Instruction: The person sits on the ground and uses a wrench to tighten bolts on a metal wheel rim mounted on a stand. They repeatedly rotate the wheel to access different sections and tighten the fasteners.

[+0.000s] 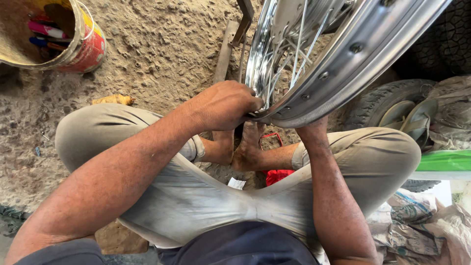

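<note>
The person squats low on the dirt floor, knees spread wide across the bottom half of the frame. Just past them, the left hand (225, 104) is closed over the near edge of a chrome wheel rim (343, 64), fingers curled tight onto its lip at centre frame. The right hand (310, 128) goes up under the rim just right of centre; only the wrist shows, so I cannot tell how it grips, though it seems to prop the wheel from below. The rim runs from centre up to the upper right corner, its spokes (294, 44) fanning toward a hub at the top edge.

To my eye this is work at the rim's edge or spokes, with the wheel steadied by both hands. The next move would likely need a firm hold and a small turn of the wheel to bring up a fresh section.

Between the bare feet lies a red rag (277, 175). A tyre (378, 100) rests at the right. Far off in the upper left, a red and yellow tin bucket (91, 46) holds hand tools with coloured handles (44, 30).
</note>
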